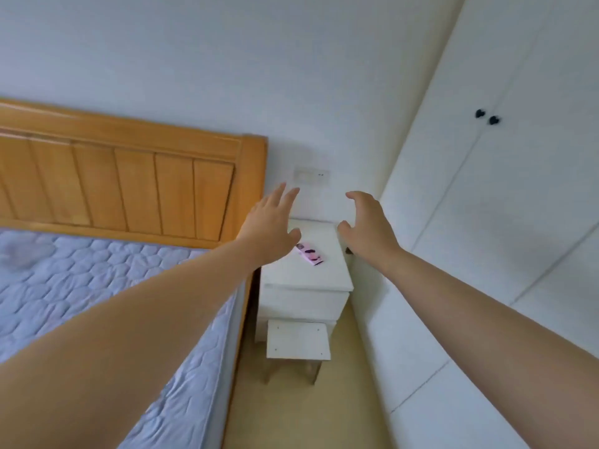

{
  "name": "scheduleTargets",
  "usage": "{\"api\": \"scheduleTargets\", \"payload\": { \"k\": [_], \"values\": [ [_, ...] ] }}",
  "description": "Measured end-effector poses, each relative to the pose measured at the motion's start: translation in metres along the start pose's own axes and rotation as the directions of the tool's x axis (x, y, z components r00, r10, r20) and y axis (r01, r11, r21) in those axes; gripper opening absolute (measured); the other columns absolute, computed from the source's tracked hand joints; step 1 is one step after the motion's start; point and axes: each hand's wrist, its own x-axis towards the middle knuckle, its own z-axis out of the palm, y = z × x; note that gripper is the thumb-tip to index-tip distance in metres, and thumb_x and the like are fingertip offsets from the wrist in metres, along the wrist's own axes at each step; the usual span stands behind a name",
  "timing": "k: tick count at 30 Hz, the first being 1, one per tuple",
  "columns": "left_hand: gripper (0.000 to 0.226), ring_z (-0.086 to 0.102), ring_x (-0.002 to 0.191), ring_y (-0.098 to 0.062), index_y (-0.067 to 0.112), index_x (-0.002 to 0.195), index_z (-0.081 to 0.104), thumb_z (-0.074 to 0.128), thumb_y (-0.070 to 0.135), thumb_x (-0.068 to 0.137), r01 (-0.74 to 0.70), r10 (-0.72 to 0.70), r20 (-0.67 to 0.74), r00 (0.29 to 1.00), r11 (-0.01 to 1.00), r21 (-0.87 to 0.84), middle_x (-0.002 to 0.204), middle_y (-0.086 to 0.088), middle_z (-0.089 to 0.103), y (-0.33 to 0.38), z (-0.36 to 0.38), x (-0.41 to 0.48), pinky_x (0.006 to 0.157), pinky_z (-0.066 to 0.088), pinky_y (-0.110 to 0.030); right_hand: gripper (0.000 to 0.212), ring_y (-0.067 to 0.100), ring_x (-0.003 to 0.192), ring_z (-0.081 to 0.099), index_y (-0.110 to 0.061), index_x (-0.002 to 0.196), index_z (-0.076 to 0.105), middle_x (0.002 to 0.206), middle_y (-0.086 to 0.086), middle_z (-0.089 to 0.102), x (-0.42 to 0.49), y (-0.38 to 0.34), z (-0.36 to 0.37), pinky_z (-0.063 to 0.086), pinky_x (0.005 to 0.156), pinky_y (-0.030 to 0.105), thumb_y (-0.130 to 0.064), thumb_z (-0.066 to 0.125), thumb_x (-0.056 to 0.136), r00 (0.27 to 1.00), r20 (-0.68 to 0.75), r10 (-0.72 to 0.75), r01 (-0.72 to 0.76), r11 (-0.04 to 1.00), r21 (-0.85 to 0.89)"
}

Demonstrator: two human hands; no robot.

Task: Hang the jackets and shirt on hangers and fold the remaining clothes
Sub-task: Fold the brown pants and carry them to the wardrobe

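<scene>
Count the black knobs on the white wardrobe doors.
2: the left knob and the right knob sit side by side where two wardrobe doors meet, upper right. Others may lie out of view.

Both my arms reach out, my left hand (pixel 271 222) and right hand (pixel 366 226) spread and holding nothing, above the white nightstand (pixel 311 280), where a pink packet (pixel 310 253) lies near its left edge.

Nightstand (pixel 304 277) top mostly bare, only a flat pink item (pixel 309 253) left of its centre. Bed (pixel 97 286) and headboard (pixel 129 183) block its left, wardrobe (pixel 486 222) its right, stool (pixel 298 340) its front. Air above it free: left hand (pixel 270 222), right hand (pixel 366 226) there. Floor (pixel 291 416) strip before the stool passable.
</scene>
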Motion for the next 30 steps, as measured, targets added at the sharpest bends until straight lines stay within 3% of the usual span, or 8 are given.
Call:
{"api": "scheduleTargets", "payload": {
  "k": [6,11,17,21,23,27,30],
  "values": [
    [0.073,0.014,0.145,-0.027,0.023,0.152,0.009,0.053,0.028,0.093,0.334,-0.337,0.081,0.938,0.941,0.049,0.161,-0.003,-0.001,-0.150,0.036,-0.114,0.112,0.025,-0.042,0.057,0.025,0.133,0.035,-0.008,0.142,0.035,0.145,0.011,0.038,-0.022,-0.069,0.178,0.033,0.105,0.036,-0.017,0.055,0.090,0.946,0.309,-0.102,0.085,0.994,0.067],
    [0.077,0.010,0.146,-0.027,0.024,0.153,0.006,0.054,0.026,0.092,0.608,-0.627,0.151,0.764,0.779,0.154,0.161,-0.003,-0.004,-0.262,0.095,-0.260,0.115,0.022,-0.043,0.062,0.027,0.135,0.033,-0.005,0.145,0.029,0.146,0.013,0.035,-0.099,-0.107,0.338,0.032,0.108,0.037,-0.019,0.058,0.091,0.774,0.596,-0.215,0.179,0.977,0.119],
    [0.079,0.014,0.145,-0.030,0.023,0.153,0.005,0.055,0.025,0.092,0.771,-0.799,0.158,0.580,0.601,0.211,0.160,-0.006,-0.003,-0.340,0.192,-0.387,0.116,0.017,-0.041,0.061,0.030,0.134,0.032,-0.003,0.142,0.031,0.145,0.014,0.035,-0.195,-0.103,0.495,0.030,0.108,0.038,-0.019,0.056,0.089,0.640,0.706,-0.304,0.287,0.947,0.147],
    [0.081,0.016,0.144,-0.029,0.021,0.153,0.007,0.058,0.025,0.089,0.786,-0.827,0.109,0.551,0.558,0.265,0.160,-0.008,0.002,-0.394,0.239,-0.454,0.116,0.018,-0.040,0.059,0.031,0.133,0.033,-0.003,0.139,0.034,0.144,0.015,0.035,-0.243,-0.116,0.581,0.030,0.109,0.039,-0.020,0.057,0.087,0.571,0.728,-0.380,0.349,0.915,0.204],
    [0.081,0.007,0.147,-0.026,0.021,0.153,0.006,0.056,0.026,0.089,0.783,-0.845,0.083,0.528,0.522,0.338,0.160,-0.007,0.001,-0.421,0.256,-0.482,0.117,0.012,-0.042,0.061,0.030,0.136,0.030,-0.005,0.141,0.030,0.149,0.014,0.029,-0.263,-0.125,0.617,0.027,0.110,0.037,-0.021,0.056,0.088,0.551,0.732,-0.401,0.366,0.904,0.220],
    [0.074,-0.016,0.146,-0.028,0.022,0.152,0.007,0.047,0.040,0.093,0.478,-0.798,0.177,0.575,0.504,0.719,0.160,-0.006,-0.005,-0.463,0.272,-0.532,0.112,-0.003,-0.060,0.059,0.031,0.136,0.029,-0.004,0.141,0.030,0.148,0.016,0.029,-0.299,-0.145,0.665,0.027,0.110,0.037,-0.020,0.054,0.090,0.566,0.731,-0.382,0.329,0.917,0.225],
    [0.080,-0.017,0.145,-0.032,0.026,0.152,0.005,0.046,0.056,0.090,0.372,-0.799,0.255,0.544,0.503,0.780,0.160,-0.007,-0.001,-0.480,0.268,-0.568,0.109,-0.008,-0.064,0.063,0.030,0.139,0.025,-0.004,0.145,0.026,0.151,0.016,0.026,-0.328,-0.166,0.680,0.024,0.112,0.036,-0.020,0.054,0.090,0.586,0.722,-0.368,0.304,0.926,0.226]
  ]
}}
